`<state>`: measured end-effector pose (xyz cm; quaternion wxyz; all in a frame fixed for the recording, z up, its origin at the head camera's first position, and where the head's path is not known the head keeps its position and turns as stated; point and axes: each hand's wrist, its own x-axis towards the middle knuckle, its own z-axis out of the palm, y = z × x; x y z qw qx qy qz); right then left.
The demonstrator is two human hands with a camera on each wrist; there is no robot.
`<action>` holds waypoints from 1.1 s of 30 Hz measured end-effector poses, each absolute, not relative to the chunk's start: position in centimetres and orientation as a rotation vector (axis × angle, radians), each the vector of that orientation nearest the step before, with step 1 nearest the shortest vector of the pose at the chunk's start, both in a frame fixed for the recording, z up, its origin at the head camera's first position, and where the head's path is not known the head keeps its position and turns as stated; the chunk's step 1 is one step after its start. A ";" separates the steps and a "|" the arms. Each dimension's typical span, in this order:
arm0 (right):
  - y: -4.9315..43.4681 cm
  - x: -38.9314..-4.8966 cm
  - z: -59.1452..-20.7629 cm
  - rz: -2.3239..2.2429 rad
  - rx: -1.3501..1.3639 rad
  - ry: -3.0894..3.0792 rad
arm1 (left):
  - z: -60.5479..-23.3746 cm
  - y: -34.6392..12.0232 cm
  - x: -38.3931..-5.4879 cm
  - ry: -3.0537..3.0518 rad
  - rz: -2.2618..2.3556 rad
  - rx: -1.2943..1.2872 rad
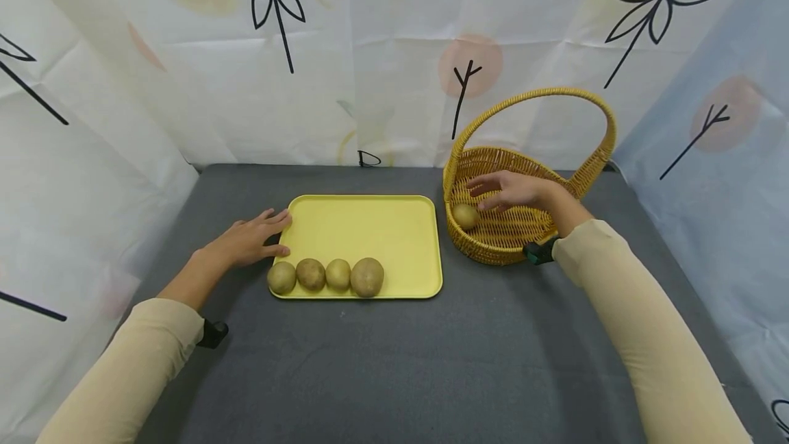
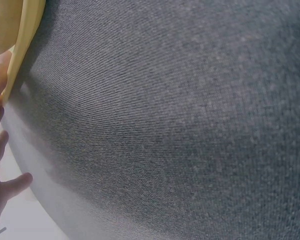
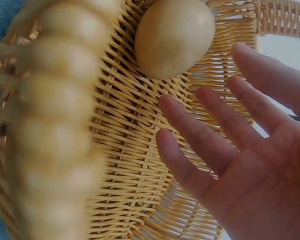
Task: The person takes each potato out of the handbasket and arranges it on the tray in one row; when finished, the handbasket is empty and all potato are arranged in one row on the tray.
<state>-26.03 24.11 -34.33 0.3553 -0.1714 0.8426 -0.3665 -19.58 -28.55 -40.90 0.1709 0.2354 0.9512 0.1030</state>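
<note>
A yellow tray [image 1: 382,228] lies on the table, with several potatoes in a row along its near edge; the largest potato [image 1: 366,277] is at the row's right end. My left hand [image 1: 253,237] touches the tray's left rim, fingers spread. Over the wicker basket [image 1: 487,251] at the right, my right hand [image 1: 516,190] holds nothing. Its fingers are loosely extended towards a lone potato [image 1: 465,216] inside. In the right wrist view, a gap shows between that potato [image 3: 175,37] and the fingertips [image 3: 169,104].
A tall arched handle [image 1: 561,92] rises over the basket. Dark grey cloth [image 1: 394,362] covers the table. White patterned curtains [image 1: 394,101] hang behind it and at both sides.
</note>
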 end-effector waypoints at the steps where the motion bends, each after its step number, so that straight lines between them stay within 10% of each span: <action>1: 24.0 -26.1 -34.4 -0.935 -0.435 2.163 | -41.0 -28.6 -19.6 2.703 0.292 0.671; 33: 21.5 -26.5 -35.1 -0.611 -0.515 2.202 | -40.9 -28.4 -19.6 2.707 0.284 0.667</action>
